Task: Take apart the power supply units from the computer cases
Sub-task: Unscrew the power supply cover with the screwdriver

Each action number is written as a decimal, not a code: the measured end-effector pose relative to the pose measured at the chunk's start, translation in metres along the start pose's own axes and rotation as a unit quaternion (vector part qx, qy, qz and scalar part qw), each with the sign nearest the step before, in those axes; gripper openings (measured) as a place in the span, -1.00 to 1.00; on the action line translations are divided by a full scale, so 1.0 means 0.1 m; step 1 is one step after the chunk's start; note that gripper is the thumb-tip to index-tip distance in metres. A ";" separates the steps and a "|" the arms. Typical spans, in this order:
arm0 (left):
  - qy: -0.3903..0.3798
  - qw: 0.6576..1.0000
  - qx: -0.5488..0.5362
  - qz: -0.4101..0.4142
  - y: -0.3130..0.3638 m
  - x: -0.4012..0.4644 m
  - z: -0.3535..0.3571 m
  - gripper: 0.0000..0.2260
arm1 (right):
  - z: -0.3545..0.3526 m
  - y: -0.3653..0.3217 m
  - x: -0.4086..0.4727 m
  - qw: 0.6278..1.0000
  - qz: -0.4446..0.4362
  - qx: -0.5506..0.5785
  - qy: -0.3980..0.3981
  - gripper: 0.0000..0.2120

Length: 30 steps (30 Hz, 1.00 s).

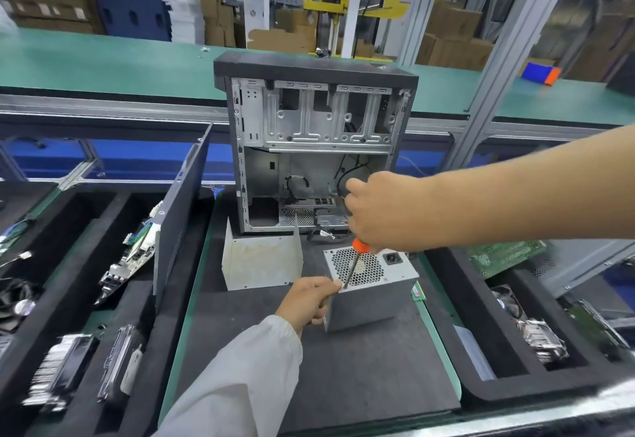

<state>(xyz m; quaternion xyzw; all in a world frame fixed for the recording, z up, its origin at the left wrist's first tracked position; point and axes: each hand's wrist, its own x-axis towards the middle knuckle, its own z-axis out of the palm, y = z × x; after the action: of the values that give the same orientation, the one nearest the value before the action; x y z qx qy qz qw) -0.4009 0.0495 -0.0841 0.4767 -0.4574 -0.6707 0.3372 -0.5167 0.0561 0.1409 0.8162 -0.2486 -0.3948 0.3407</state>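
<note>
While gripped: boxy grey power supply (369, 294), perforated grille.

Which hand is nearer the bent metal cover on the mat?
Left. The left hand grips the power supply's near corner, just right of the cover. The right hand holds the screwdriver above the supply, farther right.

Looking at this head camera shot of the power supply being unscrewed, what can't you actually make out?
All in the head view:
- Screwdriver tip and any screw: hidden behind the left hand fingers at the power supply corner.
- Screwdriver handle: mostly covered by the right hand.
- Parts in the left foam tray: motion-blurred.
- Computer case lower right interior: blocked by the right hand.
</note>
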 end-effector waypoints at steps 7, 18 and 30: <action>-0.007 1.000 0.005 -0.012 0.04 -0.02 0.00 -0.47 | 0.00 0.17 0.09 0.993 0.014 0.053 -0.106 -0.75; -0.003 0.999 -0.039 -0.016 0.02 0.01 -0.01 -0.51 | -0.05 -0.04 -0.03 0.987 -0.044 -0.059 0.142 -0.84; -0.005 0.996 -0.091 -0.021 -0.03 0.04 0.00 -0.47 | -0.10 0.25 0.07 0.948 0.030 0.210 -0.236 -0.71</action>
<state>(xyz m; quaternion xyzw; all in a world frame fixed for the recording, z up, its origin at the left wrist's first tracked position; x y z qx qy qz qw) -0.4021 0.0470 -0.0887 0.4503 -0.3857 -0.7188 0.3631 -0.5081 0.0389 0.1610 0.7446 -0.4239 -0.5049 0.1053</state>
